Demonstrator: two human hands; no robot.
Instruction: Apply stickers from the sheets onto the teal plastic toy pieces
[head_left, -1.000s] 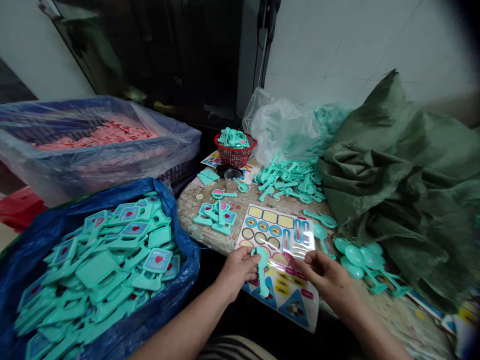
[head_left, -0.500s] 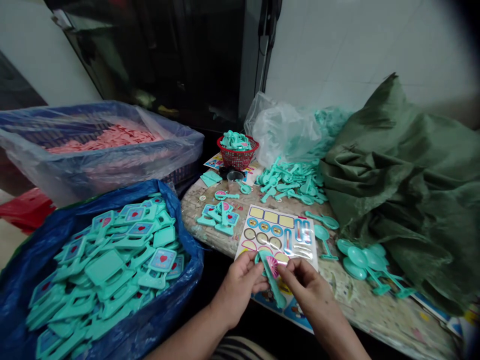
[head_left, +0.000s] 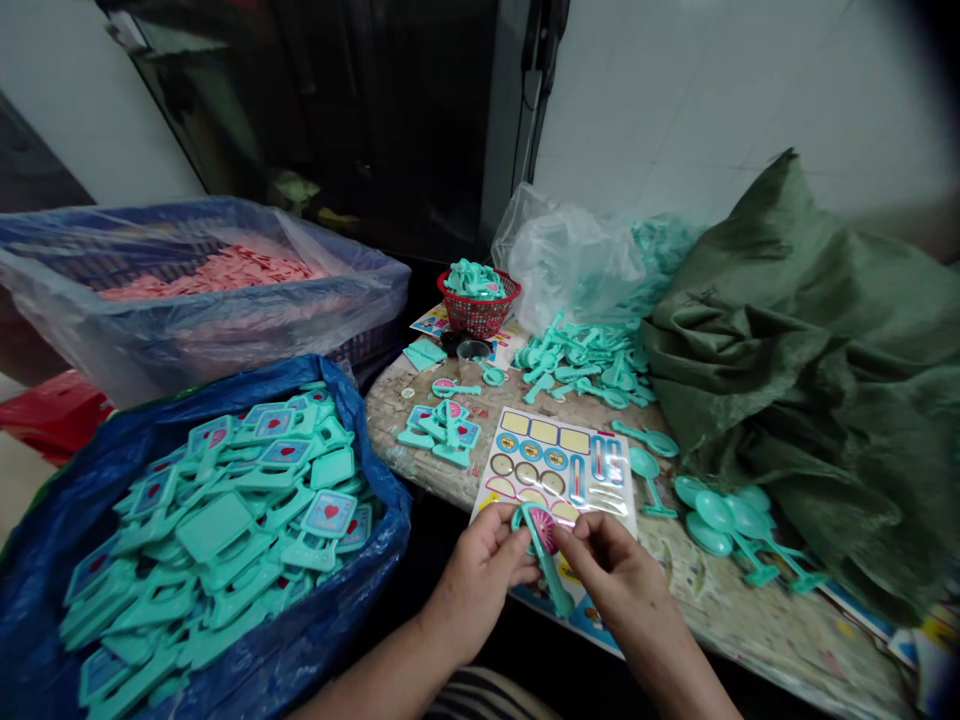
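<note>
My left hand (head_left: 480,568) pinches a teal plastic toy piece (head_left: 555,584) with a round ring-like head and a flat handle pointing down. A pink half-round sticker (head_left: 543,528) with fan-like lines lies against the head beside the handle. My right hand (head_left: 621,572) is closed, its thumb and fingertips at the sticker's right edge. Under both hands is a sticker sheet (head_left: 544,455) with cream, blue, brown and pink shapes. Several teal pieces (head_left: 444,432), some bearing stickers, lie together left of the sheet. Teal toy spoons (head_left: 645,466) lie to its right.
A blue-lined bag (head_left: 371,440) of teal pieces stands at the left. Behind it is a plastic-lined crate (head_left: 367,275) with pink pieces. On the worktable (head_left: 679,575) are a red basket (head_left: 480,318), a teal pile (head_left: 589,362) and a clear bag (head_left: 574,265). Green cloth (head_left: 787,400) covers the right side.
The view has shifted very slightly. The toy piece is turned a little in my left hand, and the pink sticker now sits closer within its round head. Both hands stay over the sheet.
</note>
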